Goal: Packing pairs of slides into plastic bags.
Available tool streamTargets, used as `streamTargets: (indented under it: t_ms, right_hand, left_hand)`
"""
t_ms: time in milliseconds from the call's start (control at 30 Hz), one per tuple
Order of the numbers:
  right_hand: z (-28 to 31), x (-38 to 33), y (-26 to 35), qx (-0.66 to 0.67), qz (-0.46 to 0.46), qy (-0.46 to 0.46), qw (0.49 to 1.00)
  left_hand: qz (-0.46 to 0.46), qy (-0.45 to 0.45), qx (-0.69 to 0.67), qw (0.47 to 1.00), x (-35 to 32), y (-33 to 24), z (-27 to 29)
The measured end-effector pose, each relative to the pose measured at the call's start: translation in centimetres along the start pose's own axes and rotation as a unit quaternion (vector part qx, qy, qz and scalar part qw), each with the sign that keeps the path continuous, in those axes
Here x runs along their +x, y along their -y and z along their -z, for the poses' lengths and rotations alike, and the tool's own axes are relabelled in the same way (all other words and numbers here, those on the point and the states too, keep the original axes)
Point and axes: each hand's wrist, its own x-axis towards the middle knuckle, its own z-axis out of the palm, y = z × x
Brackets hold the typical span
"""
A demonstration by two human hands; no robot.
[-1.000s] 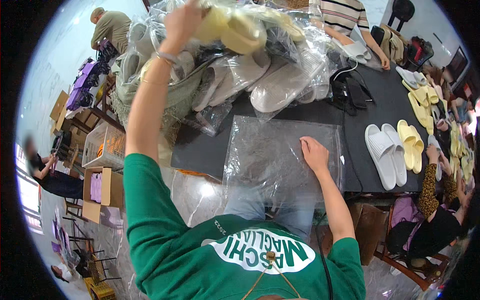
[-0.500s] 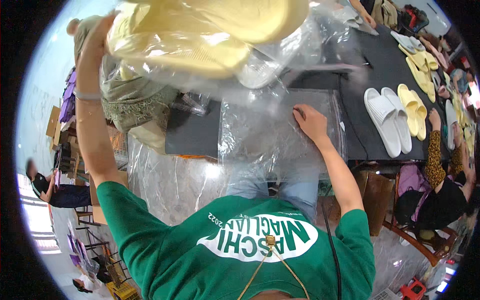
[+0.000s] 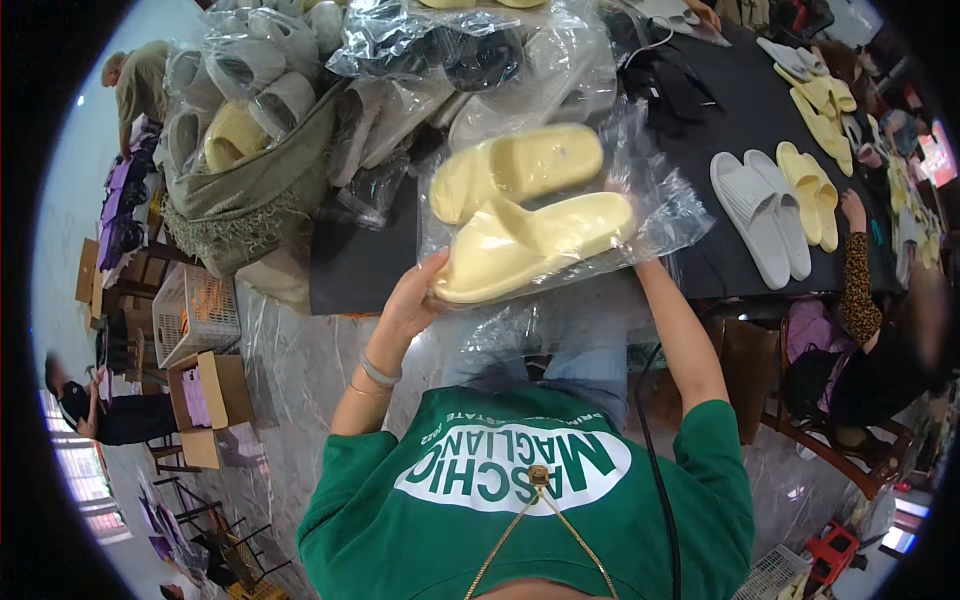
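From the head camera, the person's left hand [image 3: 412, 300] is closed around the near left corner of a clear crinkled plastic bag [image 3: 560, 215], thumb on top and fingers curled beneath. The bag is held up in front of the chest, over the near edge of the black worktable [image 3: 740, 110]. Inside it lie a pair of pale yellow moulded foam slides [image 3: 525, 215], one above the other, both fully within the film as far as can be seen.

The right hand is hidden behind the bag's right side; only the forearm rising to it shows, so its grip cannot be told, though it appears to support that end.

The pair looks already bagged. The bag's right end flares loose and wrinkled, and no seal or fold is visible there, so closing it seems yet to be done; this is a judgement only.

Far left, a heap of bagged grey, cream and yellow slides [image 3: 300, 90] spills over an olive cloth sack [image 3: 250, 190], which suggests many pairs are packed already. To the right on the table lie an unbagged white ribbed pair [image 3: 760, 215] and a yellow pair [image 3: 812, 190] just beside it, with more loose slides farther off.

At the right edge another person's sleeve in a leopard print [image 3: 858, 285] reaches to the table. Lower left stands an open cardboard box [image 3: 212, 390].
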Motion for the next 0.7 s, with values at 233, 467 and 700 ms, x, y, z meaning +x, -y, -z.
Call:
streamTargets:
  t_ms: [233, 467, 700]
  right_hand:
    - [-0.3, -0.6, 1.9, 0.051, -0.028, -0.006, 0.998]
    - [1.9, -0.6, 5.0, -0.038, 0.015, -0.037, 0.998]
    - [3.8, 0.4, 8.6, 0.311, -0.199, 0.052, 0.928]
  left_hand:
    - [-0.113, 0.022, 0.295, 0.949, -2.6, -1.2, 0.1]
    - [-0.067, -0.001, 0.234, 0.97, -2.1, -0.5, 3.2]
    - [-0.183, -0.061, 0.303, 0.933, -3.5, 0.4, 1.1]
